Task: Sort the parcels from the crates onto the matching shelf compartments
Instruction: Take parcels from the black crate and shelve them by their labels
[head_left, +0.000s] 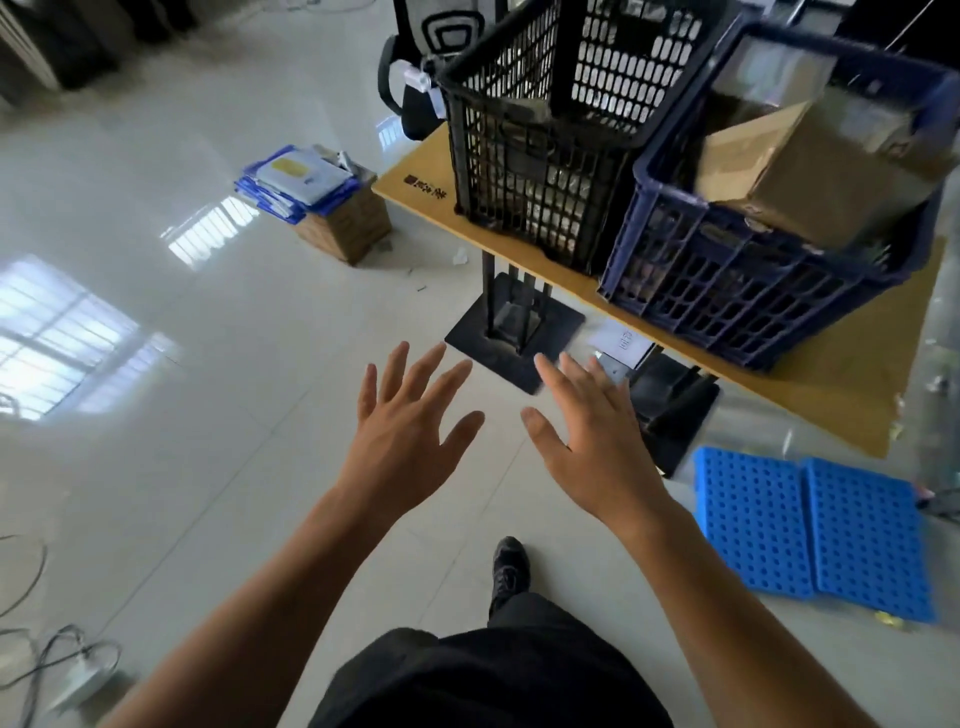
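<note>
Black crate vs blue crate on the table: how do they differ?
The black crate stands taller than the blue crate, which is lower. A brown cardboard parcel juts above the blue crate's rim; the black crate's contents are unclear. Both are slotted plastic and stand side by side on the wooden table.

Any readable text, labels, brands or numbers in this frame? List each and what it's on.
Nothing reads clearly.
Dark print on the table corner: upside down, blurred, unreadable.
Print on the white sheet below the table: too blurred.
Yellow patch on the blue folder stack: no legible text.
Cardboard parcel in the blue crate: no label visible.
</note>
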